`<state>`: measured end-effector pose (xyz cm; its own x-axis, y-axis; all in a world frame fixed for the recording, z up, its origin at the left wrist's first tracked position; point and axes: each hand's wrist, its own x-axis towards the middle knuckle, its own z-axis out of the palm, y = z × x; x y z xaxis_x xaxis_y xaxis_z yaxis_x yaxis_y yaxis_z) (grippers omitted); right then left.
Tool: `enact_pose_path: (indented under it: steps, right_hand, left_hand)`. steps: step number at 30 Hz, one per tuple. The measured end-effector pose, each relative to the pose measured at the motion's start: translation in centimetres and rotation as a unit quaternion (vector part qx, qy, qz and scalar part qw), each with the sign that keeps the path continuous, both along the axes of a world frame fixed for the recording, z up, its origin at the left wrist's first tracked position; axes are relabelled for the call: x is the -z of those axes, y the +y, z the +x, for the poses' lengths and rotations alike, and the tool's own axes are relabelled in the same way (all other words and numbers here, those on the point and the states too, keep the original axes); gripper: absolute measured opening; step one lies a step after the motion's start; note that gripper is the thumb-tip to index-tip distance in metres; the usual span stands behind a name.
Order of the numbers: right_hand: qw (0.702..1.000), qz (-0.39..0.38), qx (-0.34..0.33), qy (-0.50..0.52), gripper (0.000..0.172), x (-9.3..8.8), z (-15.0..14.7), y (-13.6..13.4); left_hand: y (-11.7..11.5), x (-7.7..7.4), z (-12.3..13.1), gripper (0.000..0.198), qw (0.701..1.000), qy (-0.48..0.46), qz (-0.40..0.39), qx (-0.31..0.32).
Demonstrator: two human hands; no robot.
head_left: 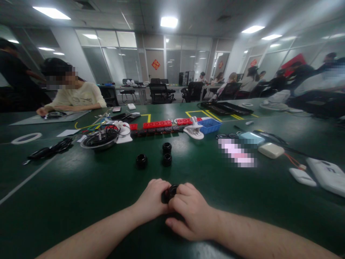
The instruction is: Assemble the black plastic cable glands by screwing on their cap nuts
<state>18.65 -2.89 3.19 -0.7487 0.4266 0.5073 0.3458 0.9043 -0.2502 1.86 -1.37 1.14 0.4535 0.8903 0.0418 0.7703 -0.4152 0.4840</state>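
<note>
Left hand (153, 200) and right hand (191, 213) are together at lower centre of the frame, both clamped on a black part (169, 194). They're covering most of it, so can't really tell its shape tbh. Three black rings (141, 161) sit mid-frame on the green table (107, 187).

A glossy black round part (169, 194) is held between the left hand (153, 197) and right hand (192, 210), partly hidden by both.
</note>
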Motion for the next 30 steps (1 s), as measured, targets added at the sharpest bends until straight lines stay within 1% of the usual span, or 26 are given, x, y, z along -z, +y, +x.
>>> enact_pose_path:
  steps: [6, 12, 17, 22, 30]
  right_hand:
    - [0.999, -0.003, 0.017, 0.027, 0.026, -0.2, 0.2, 0.4]
    - [0.998, -0.008, 0.046, 0.034, 0.026, -0.2, 0.3, 0.8]
    - [0.996, -0.043, 0.07, 0.046, 0.021, 0.0, 0.5, 1.4]
    - [0.992, -0.07, 0.097, 0.043, 0.022, 0.1, 0.6, 1.8]
    - [0.99, -0.095, 0.099, 0.038, 0.021, 0.1, 0.6, 2.0]
  left_hand:
    - [0.1, -0.2, 0.1, 0.02, 1.0, -0.008, -0.014, -0.014]
    - [0.1, -0.2, 0.0, 0.026, 1.0, -0.007, -0.009, -0.008]
    - [0.1, -0.2, -0.1, 0.025, 1.0, -0.008, -0.002, 0.005]
    - [0.0, -0.3, 0.0, 0.031, 1.0, -0.016, 0.001, 0.004]
    - [0.0, -0.3, -0.1, 0.035, 1.0, -0.018, -0.005, 0.002]
